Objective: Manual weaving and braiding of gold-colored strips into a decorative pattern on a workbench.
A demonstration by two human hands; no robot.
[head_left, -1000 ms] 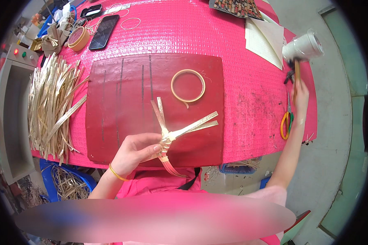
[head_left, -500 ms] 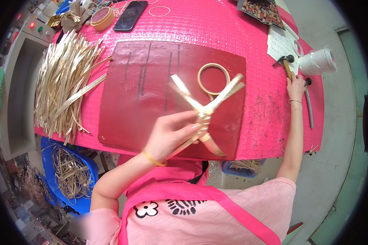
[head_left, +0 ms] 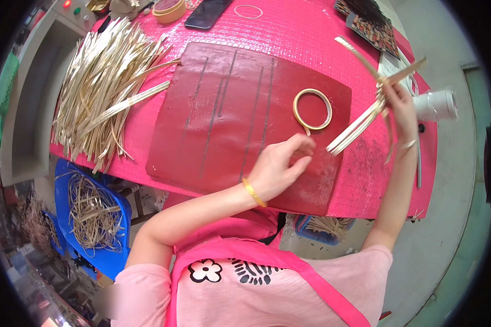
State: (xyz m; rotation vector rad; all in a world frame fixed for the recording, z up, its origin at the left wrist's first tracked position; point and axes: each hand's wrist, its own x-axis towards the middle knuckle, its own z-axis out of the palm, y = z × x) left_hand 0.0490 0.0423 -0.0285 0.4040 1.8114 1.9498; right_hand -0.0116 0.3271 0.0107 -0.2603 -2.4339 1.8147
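Note:
My right hand [head_left: 402, 111] is raised over the right side of the table, its fingers closed around a small woven piece of flat gold strips [head_left: 365, 117]. The strip ends splay out to several sides. Over the dark red mat [head_left: 229, 125], my left hand [head_left: 281, 166] is held with thumb and fingers apart and nothing visible between them. Just beyond it lies a roll of tape [head_left: 297, 111], its loose end pointing toward that hand. To the left of the mat is a large heap of gold strips [head_left: 106, 87].
A phone [head_left: 206, 13] and a thin ring [head_left: 249, 12] lie at the far edge. White cup-shaped container [head_left: 437, 105] and a rod-like tool [head_left: 419, 163] are at the right. Below the table's left edge, a blue bin [head_left: 117, 240] holds tangled strips; another blue basket [head_left: 319, 237] sits beneath.
The woven strip piece has passed from my left hand to my right. My right hand has left the hammer handle. My left hand has shifted right; the view has turned slightly.

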